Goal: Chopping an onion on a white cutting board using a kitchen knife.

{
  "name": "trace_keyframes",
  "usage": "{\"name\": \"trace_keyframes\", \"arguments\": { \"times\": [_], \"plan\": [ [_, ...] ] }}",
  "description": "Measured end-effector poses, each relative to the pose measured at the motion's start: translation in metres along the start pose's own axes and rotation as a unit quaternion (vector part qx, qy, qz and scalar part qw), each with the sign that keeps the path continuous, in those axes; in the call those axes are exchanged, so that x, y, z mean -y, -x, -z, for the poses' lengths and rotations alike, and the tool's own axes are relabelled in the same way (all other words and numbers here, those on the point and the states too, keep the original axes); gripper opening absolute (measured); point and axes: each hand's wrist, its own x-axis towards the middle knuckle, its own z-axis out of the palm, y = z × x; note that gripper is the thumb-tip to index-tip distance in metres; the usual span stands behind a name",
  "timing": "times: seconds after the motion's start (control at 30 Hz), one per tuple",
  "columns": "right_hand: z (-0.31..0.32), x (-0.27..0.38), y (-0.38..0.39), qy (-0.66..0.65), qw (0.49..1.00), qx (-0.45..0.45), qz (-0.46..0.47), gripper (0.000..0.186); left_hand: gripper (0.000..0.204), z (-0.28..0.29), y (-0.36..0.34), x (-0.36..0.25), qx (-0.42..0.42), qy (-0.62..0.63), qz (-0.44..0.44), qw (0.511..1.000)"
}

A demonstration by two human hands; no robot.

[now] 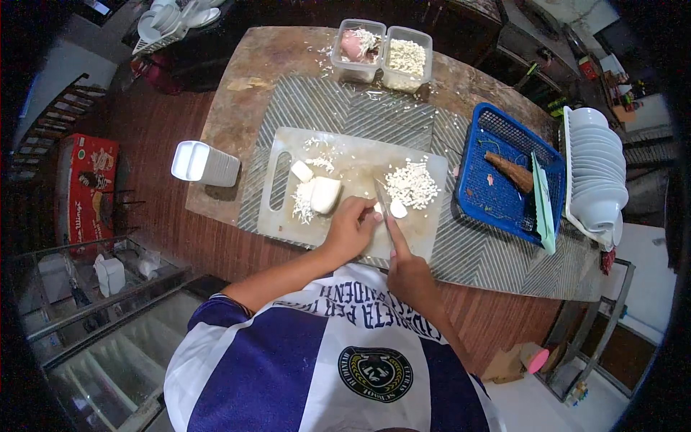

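Note:
My right hand [412, 273] is closed round a knife [381, 189], its forefinger stretched along the blade, which points away from me. Beside it my left hand [350, 227] has its fingers pinched on a small white food piece [377, 208], mostly hidden by the fingertips. A rounded white slice [398, 209] lies just right of the blade. Beyond it is a heap of small white dice [412, 184]. Further left on the white cutting board [353, 147] are a large smooth white chunk [326, 195], a smaller white block [301, 171] and scattered white shreds [305, 205].
Two clear tubs stand at the table's far edge, one with pink and white food [358, 49], one with white dice [406, 57]. A blue basket [471, 165] holding a brown-handled tool [509, 171] is at right, near a dish rack [572, 180]. Stacked white containers [209, 164] stand left.

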Motion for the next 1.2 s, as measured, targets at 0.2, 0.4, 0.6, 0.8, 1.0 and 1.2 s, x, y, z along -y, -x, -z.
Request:
{"name": "trace_keyframes", "arguments": {
  "times": [0.2, 0.4, 0.6, 0.8, 1.0, 1.2],
  "plan": [
    [-0.002, 0.008, 0.000, 0.030, 0.993, 0.073, -0.083, 0.077, 0.025, -0.003, 0.001, 0.011, -0.022, -0.011, -0.036, 0.999],
    [-0.004, 0.003, 0.005, 0.027, 0.998, 0.055, -0.023, 0.084, 0.024, -0.001, 0.000, 0.009, -0.013, -0.018, -0.016, 1.000],
    [-0.022, -0.030, 0.003, -0.004, 0.965, -0.088, 0.249, 0.089, 0.020, -0.003, 0.000, 0.011, -0.033, 0.001, -0.053, 0.998],
    [-0.014, -0.013, -0.001, 0.006, 0.936, -0.161, 0.313, 0.079, 0.013, -0.004, -0.003, 0.013, -0.053, 0.012, -0.069, 0.996],
    [-0.014, -0.005, 0.000, -0.021, 0.998, -0.021, 0.060, 0.072, 0.011, -0.004, -0.004, 0.020, -0.046, 0.000, -0.108, 0.993],
    [-0.007, 0.007, -0.006, -0.008, 0.999, 0.034, -0.013, 0.072, 0.009, -0.003, -0.004, 0.020, -0.053, 0.012, -0.099, 0.994]
  ]
}}
